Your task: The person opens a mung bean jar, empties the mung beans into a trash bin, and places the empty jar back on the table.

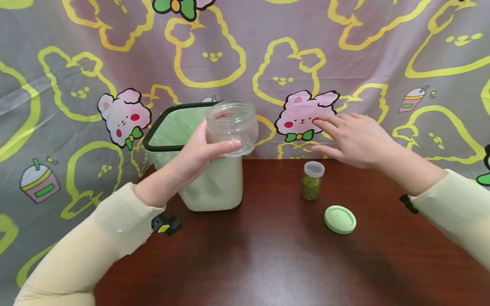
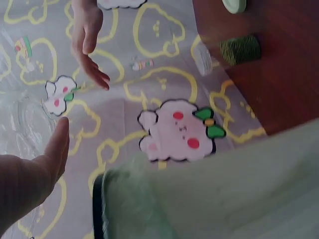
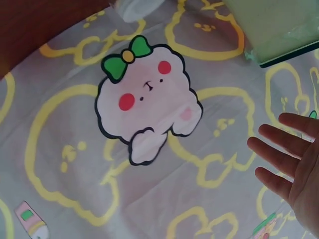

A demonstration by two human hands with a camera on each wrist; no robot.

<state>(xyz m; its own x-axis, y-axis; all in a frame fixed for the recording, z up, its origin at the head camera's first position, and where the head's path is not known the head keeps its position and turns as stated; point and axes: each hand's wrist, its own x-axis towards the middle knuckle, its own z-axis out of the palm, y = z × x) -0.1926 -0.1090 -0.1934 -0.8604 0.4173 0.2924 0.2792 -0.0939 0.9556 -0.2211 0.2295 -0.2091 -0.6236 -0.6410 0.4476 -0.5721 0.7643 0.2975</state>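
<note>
My left hand (image 1: pixel 206 146) grips a clear, wide-mouthed jar (image 1: pixel 232 127) in front of the bin's right rim, thumb across its near side. Part of that jar (image 2: pixel 30 124) shows at the left edge of the left wrist view. My right hand (image 1: pixel 352 138) hovers above the table on the right, fingers extended and holding nothing. In the right wrist view its spread fingers (image 3: pixel 281 154) appear at the right edge. Below it stands a small clear jar (image 1: pixel 311 182) of green beans with a pale lid. A round light-green lid (image 1: pixel 340 219) lies on the table nearby.
A pale bin (image 1: pixel 216 187) with a black rim and green liner stands at the back left of the dark wooden table (image 1: pixel 268 255). Behind everything hangs a grey curtain (image 1: pixel 249 46) printed with yellow outlines and pink rabbits.
</note>
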